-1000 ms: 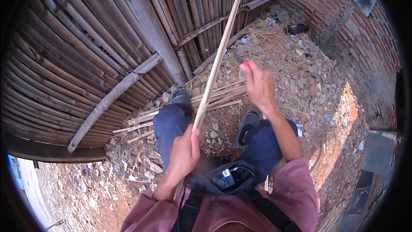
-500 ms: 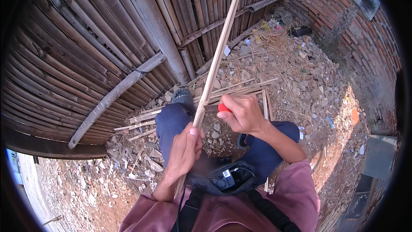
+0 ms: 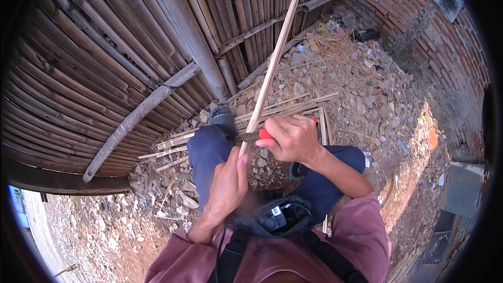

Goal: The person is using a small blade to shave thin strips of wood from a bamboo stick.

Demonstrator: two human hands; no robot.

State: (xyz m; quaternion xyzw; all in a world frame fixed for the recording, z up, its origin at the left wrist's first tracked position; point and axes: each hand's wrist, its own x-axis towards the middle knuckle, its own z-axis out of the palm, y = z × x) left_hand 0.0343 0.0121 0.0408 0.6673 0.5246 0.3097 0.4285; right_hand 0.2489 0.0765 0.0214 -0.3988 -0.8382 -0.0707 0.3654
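My left hand (image 3: 226, 184) is closed around the lower part of a long, pale wooden strip (image 3: 273, 65), perhaps split bamboo. The strip slants up and away from me, past the top edge. In my right hand (image 3: 294, 139) is a knife with a red handle (image 3: 265, 134), gripped in a fist just right of the strip. Its dark blade (image 3: 248, 137) lies across the strip a little above my left thumb, apparently touching it. Most of the handle is covered by my fingers.
More pale strips (image 3: 170, 144) lie on the stony ground beyond my knees. A bamboo wall (image 3: 110, 36) rises at the left and front, a brick wall (image 3: 419, 26) at the right. An open dark bag (image 3: 275, 217) rests at my lap. Rubble and litter (image 3: 367, 94) cover the ground.
My right hand has shifted slightly left, bringing the knife blade across the strip. The strip looks turned in my left hand, whose grip has changed a little.
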